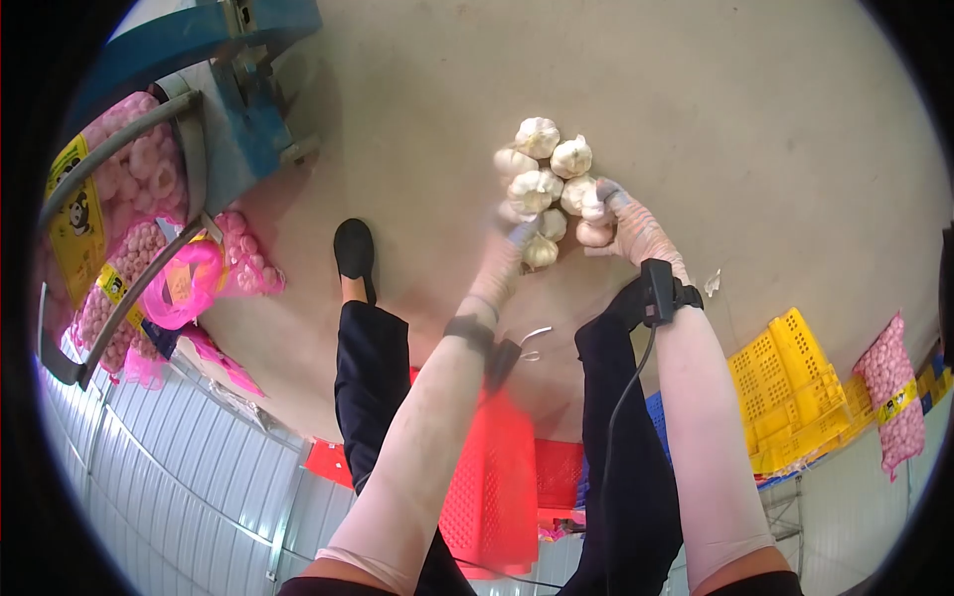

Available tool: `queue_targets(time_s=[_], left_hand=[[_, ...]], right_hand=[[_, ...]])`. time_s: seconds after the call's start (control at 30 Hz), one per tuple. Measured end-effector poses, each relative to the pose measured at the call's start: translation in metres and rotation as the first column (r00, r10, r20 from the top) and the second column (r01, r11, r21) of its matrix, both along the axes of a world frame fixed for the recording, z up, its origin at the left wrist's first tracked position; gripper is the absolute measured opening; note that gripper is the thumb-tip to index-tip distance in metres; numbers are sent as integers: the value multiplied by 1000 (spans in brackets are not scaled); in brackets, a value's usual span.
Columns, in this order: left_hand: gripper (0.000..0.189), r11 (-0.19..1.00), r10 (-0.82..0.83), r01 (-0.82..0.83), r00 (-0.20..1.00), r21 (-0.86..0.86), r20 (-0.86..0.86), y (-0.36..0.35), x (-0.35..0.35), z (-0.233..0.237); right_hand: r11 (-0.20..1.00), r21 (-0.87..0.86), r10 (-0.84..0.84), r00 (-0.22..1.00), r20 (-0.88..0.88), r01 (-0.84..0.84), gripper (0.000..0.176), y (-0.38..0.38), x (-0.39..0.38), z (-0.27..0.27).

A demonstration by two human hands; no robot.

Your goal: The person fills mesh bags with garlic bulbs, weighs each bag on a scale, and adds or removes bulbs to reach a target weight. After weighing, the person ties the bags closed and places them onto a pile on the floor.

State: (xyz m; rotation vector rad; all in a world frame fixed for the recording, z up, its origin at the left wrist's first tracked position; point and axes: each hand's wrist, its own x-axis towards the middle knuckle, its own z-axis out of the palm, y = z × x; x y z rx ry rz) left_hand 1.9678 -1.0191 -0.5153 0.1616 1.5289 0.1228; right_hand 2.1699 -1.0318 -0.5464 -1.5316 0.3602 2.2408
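garlic bulbs [542, 189] sit in a tight cluster against the concrete floor [745, 119], far centre, between your gloved hands. your right hand [636, 230] grasps the bulbs on the cluster's right. your left hand [500, 263], blurred, meets the near bulb, and you cannot tell its grip. light, firm, round and papery-skinned, they likely roll and shed: cup each belly.
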Motion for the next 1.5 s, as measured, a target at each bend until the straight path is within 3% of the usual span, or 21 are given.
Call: queue_targets(time_s=[0.07,0.17,0.27,0.37,0.47,0.5,0.53,0.6,0.63,0.67,0.73,0.87,0.97,1.07,1.13,1.2,1.27,1.3,1.4,1.47,1.5], left_hand=[[77,991,107,-119,975,54,197,-6,-2,-11],[57,981,195,-194,975,-18,102,-13,8,-10],[54,947,297,-275,945,-163,134,-16,7,-16],[46,916,397,-371,891,-154,218,-18,5,-18],[39,925,359,-328,918,-191,165,-19,0,-5],[35,914,391,-347,892,-209,228,-22,-6,4],[35,916,387,-345,893,-203,228,-27,-12,13],[37,939,343,-317,865,-130,366,-38,-21,37],[44,930,367,-343,863,-132,347,-43,-23,49],[44,935,355,-338,865,-111,356,-46,-26,66],[48,939,321,-344,862,-11,393,-49,-32,106],[47,944,169,-274,880,183,444,-41,-53,198],[44,939,177,-284,883,193,434,-33,-75,283],[39,916,239,-341,886,210,397,-28,-104,359],[32,921,234,-310,925,237,301,-18,-119,419],[31,847,387,-447,889,286,244,-6,-135,480],[56,845,308,-430,877,317,369,-40,-196,489],[58,779,380,-538,813,322,441,-57,-222,487],[60,641,404,-626,768,444,497,-65,-257,531],[60,643,414,-632,763,434,497,-53,-271,596],[59,593,412,-615,787,520,460,-46,-278,614]], right_hand=[[991,-92,-103,995,-10,102,53,-6,-11,2],[947,-113,-320,925,-207,302,60,-16,-23,-6],[981,-113,-175,976,-131,160,63,-20,-24,-11],[965,-23,-256,929,-266,260,65,-23,-30,-7],[970,-12,-232,915,-330,241,67,-31,-33,-3],[968,-30,-246,912,-328,250,63,-37,-36,-2],[967,-25,-246,911,-332,252,63,-39,-39,9],[966,175,-137,953,-270,188,61,-34,-46,51],[971,155,-143,964,-222,180,51,-23,-49,88],[965,149,-156,928,-340,217,51,-17,-50,116],[950,277,-30,928,-372,142,67,-31,-56,137],[937,323,6,920,-392,131,64,-27,-78,223],[937,344,54,944,-325,65,64,-15,-99,305],[907,418,121,915,-384,56,63,-6,-132,367],[921,385,184,939,-292,-61,66,3,-159,414],[879,476,223,908,-356,-30,68,0,-196,440],[839,544,277,871,-405,-14,70,6,-227,481],[821,569,327,856,-401,-47,69,10,-243,504],[722,686,446,816,-368,-85,67,26,-285,561],[661,747,494,790,-363,-70,66,35,-308,594],[616,784,529,776,-344,-72,65,46,-317,614]])
